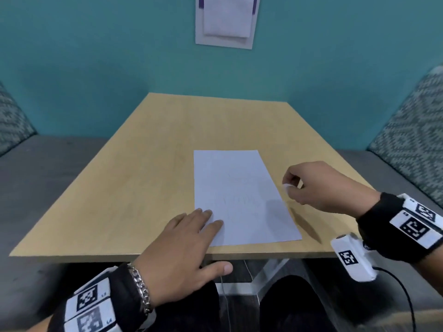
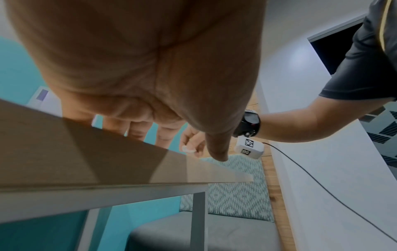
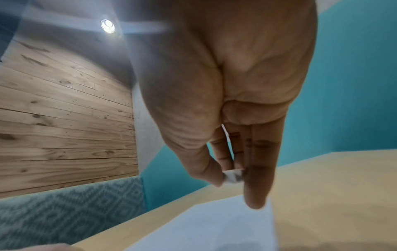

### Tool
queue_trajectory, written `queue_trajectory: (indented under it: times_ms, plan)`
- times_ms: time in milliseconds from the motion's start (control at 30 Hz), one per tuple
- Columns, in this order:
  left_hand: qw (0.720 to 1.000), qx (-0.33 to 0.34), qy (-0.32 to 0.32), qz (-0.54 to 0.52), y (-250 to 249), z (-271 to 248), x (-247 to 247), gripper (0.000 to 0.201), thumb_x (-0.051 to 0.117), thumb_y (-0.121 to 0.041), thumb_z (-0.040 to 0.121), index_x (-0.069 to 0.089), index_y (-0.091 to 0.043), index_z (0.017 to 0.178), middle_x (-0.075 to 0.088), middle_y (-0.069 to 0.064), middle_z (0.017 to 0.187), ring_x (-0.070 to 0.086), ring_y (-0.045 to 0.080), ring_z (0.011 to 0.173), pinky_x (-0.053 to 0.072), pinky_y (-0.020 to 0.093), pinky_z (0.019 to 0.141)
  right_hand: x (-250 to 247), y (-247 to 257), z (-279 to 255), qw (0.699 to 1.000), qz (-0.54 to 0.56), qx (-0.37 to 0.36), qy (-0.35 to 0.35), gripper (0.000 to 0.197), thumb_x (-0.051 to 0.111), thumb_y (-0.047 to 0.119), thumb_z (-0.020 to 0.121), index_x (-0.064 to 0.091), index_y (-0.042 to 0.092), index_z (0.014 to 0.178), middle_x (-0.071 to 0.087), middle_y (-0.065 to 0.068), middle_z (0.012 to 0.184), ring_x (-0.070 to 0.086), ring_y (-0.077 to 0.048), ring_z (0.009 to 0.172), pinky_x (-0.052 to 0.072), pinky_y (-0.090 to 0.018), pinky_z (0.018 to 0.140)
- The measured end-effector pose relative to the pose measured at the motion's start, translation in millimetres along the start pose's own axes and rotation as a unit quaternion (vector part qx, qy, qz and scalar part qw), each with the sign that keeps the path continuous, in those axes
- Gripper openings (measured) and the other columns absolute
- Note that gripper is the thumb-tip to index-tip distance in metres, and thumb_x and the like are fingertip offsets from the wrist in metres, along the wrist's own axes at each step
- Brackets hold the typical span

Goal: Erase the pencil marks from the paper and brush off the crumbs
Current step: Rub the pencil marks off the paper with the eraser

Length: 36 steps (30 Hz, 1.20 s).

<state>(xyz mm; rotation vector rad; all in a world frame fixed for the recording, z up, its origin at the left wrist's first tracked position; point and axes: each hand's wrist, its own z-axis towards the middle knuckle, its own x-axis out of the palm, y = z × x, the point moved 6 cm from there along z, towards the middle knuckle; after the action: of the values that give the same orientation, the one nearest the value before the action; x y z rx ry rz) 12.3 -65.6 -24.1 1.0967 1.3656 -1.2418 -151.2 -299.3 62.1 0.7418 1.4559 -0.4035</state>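
White paper [image 1: 242, 200] lies on the wooden table [image 1: 134, 188], its near-left corner under the straight, spread fingers of the left hand [image 1: 182, 255], thumb hanging off the table edge. Right hand [image 1: 318, 188] hovers just off the sheet's right edge, pinching a small white eraser [image 1: 287, 186] at its fingertips. Pencil marks [image 1: 237, 201] faint, ahead of the left fingers. Advice: press that corner flat, rub short strokes away from the pinning hand so the sheet doesn't buckle

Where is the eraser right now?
The eraser is pinched in the right hand, just past the right edge of the paper; the left hand presses the paper's near left corner.
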Motion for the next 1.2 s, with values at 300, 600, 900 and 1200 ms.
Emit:
queue_trajectory:
  times_ms: [300, 600, 900, 1200]
  plan:
    - [0.987, 0.057, 0.033, -0.149, -17.2, -12.6, -28.8, 0.069, 0.046, -0.075, 0.096, 0.032, -0.045, 0.157, 0.035, -0.027, 0.148, 0.045, 0.003, 0.132, 0.036, 0.023, 0.114, 44.9, 80.0, 77.2, 0.993, 0.004, -0.107, 0.059, 0.013, 0.052, 0.025, 0.095, 0.064, 0.028, 0.097, 0.069, 0.010, 0.097, 0.063, -0.015, 0.086, 0.054, -0.030, 0.073]
    - [0.999, -0.021, -0.010, -0.036, 36.1, 16.7, -83.4, 0.058, 0.045, -0.056, 0.104, 0.036, -0.036, 0.158, 0.048, -0.019, 0.151, 0.048, 0.004, 0.135, 0.039, 0.027, 0.111, 56.5, 85.1, 51.5, 0.968, -0.012, -0.229, 0.099, 0.020, 0.051, 0.028, 0.100, 0.065, 0.031, 0.114, 0.058, 0.022, 0.081, 0.055, 0.005, 0.076, 0.048, -0.024, 0.071]
    - [0.985, -0.011, 0.172, 0.026, 45.8, 59.7, -45.6, 0.064, 0.050, -0.048, 0.103, 0.034, -0.024, 0.160, 0.037, -0.006, 0.165, 0.041, 0.018, 0.147, 0.035, 0.037, 0.118, 50.6, 85.1, 17.7, 0.940, -0.011, -0.298, 0.167, 0.020, 0.051, 0.037, 0.100, 0.063, 0.037, 0.116, 0.070, 0.012, 0.100, 0.066, -0.010, 0.089, 0.055, -0.036, 0.081]
    - [0.984, -0.046, 0.152, 0.078, 33.4, 48.3, -40.5, 0.062, 0.055, -0.076, 0.088, 0.061, -0.025, 0.123, 0.048, -0.007, 0.107, 0.058, 0.020, 0.091, 0.050, 0.041, 0.085, 56.1, 61.1, 12.1, 0.966, -0.046, -0.234, 0.097, 0.018, 0.056, 0.031, 0.098, 0.067, 0.030, 0.113, 0.062, 0.017, 0.088, 0.064, -0.013, 0.081, 0.059, -0.039, 0.074]
